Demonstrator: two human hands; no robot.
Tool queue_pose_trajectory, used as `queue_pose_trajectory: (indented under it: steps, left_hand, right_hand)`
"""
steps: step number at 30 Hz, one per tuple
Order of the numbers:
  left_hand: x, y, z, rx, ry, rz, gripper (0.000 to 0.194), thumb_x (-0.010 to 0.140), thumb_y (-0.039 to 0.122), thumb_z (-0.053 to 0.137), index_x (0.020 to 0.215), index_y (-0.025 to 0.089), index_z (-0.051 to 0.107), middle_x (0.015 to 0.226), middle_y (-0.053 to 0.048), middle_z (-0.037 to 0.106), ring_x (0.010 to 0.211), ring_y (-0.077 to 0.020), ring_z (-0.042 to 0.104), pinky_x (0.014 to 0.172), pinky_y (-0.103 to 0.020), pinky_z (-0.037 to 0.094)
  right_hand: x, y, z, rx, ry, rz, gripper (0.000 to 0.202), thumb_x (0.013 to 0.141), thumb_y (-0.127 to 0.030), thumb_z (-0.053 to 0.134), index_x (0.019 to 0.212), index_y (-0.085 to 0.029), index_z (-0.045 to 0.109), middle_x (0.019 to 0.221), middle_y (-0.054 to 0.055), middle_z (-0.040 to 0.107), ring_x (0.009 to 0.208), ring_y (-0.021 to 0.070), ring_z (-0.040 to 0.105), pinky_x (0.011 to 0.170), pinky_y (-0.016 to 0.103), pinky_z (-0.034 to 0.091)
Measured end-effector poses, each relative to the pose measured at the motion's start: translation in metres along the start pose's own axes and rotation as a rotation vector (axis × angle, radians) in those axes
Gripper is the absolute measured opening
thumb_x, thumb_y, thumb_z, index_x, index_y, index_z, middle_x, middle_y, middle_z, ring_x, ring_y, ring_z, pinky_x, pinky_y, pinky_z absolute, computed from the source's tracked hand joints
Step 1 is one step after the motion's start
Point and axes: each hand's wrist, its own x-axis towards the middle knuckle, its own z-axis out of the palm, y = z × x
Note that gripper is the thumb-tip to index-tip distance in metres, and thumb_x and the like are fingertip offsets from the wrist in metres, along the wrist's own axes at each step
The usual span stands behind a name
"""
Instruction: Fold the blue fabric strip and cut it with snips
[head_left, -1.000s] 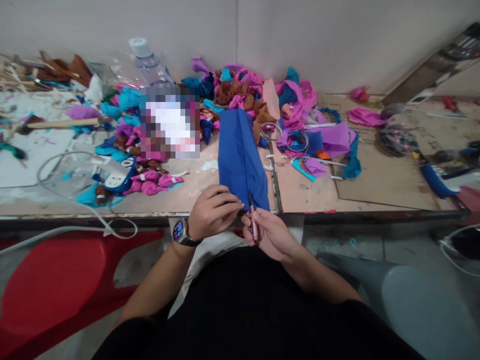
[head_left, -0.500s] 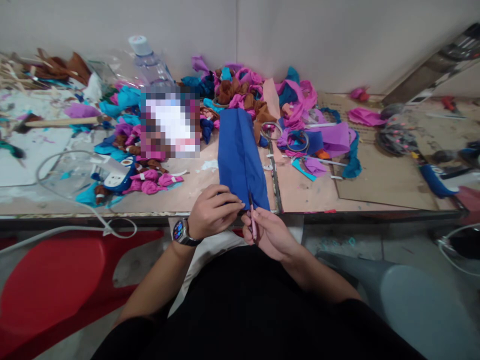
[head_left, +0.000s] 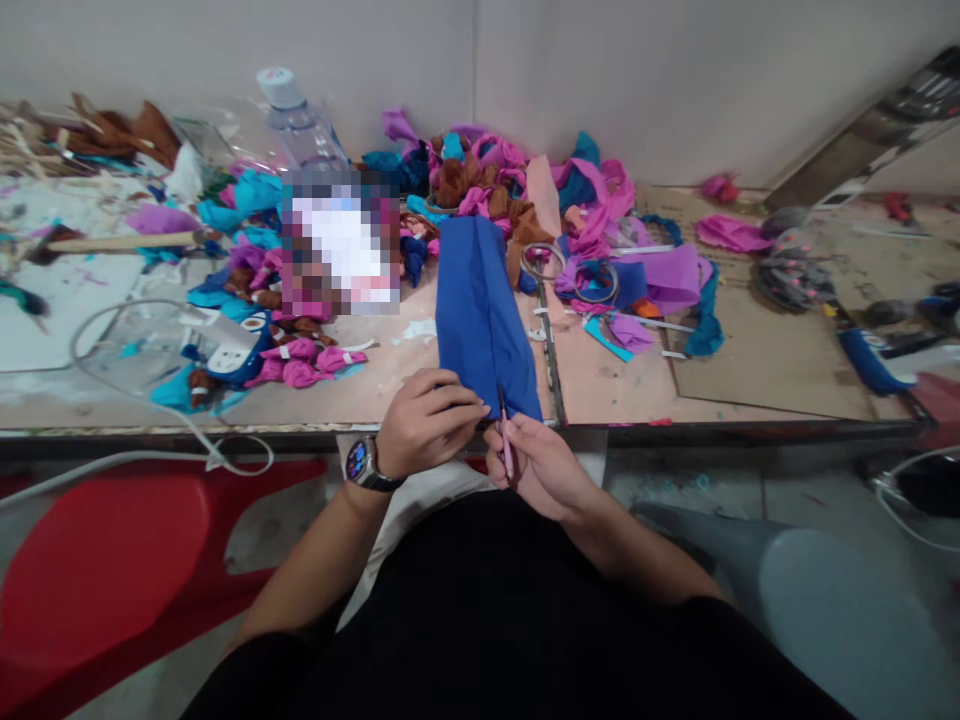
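Note:
A long strip of deep blue crepe paper lies folded lengthwise on the table, its near end at the front edge. At that end's left corner, my left hand has its fingers closed on the paper; a watch is on the wrist. In my right hand are small scissors with pink handles. Their dark blades point away from me and lie at the slit between the two halves of the strip. My fingers partly cover the handles.
Crumpled pink, brown and teal pieces are heaped along the wall. A bottle, a wooden-handled hammer and a blue-and-white power strip stand or lie left. Metal rings and cardboard are right. Stools flank me.
Both hands stay almost in place. The right part of the blue paper near the scissors has shifted slightly, and the gap at the blades looks a little wider.

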Motion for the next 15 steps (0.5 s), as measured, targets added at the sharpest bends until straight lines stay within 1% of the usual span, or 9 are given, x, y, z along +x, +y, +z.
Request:
queue_pose_trajectory:
  steps: [5,10,15]
  left_hand:
    - [0.0016,0.0008,-0.0011,-0.005,0.01,-0.003,0.022,0.09,0.019,0.076,0.11,0.028,0.077,0.101,-0.005,0.081,0.1,-0.0217,0.068,0.089,-0.041,0.061]
    - [0.0035,0.0035,-0.0026,-0.016,0.013,0.016,0.026,0.086,0.015,0.079,0.11,0.026,0.075,0.103,-0.004,0.081,0.098,-0.0221,0.068,0.089,-0.042,0.061]
    - [0.0017,0.0086,-0.0022,-0.022,0.025,0.001,0.027,0.086,0.014,0.079,0.11,0.026,0.075,0.104,-0.004,0.081,0.099,-0.0222,0.067,0.09,-0.042,0.06]
  right_hand:
    - [0.0002,-0.0005,0.0001,0.006,0.014,0.0,0.027,0.096,-0.038,0.075,0.095,-0.019,0.057,0.087,-0.003,0.063,0.06,0.0093,0.063,0.055,0.023,0.051]
    - [0.0005,-0.0013,0.0002,0.016,0.027,0.003,0.023,0.097,-0.037,0.074,0.095,-0.019,0.059,0.087,-0.002,0.064,0.06,0.0094,0.063,0.056,0.024,0.053]
    - [0.0,-0.0026,0.0024,0.025,0.053,0.004,0.024,0.095,-0.036,0.075,0.093,-0.017,0.061,0.086,-0.001,0.066,0.06,0.0098,0.064,0.056,0.023,0.051]
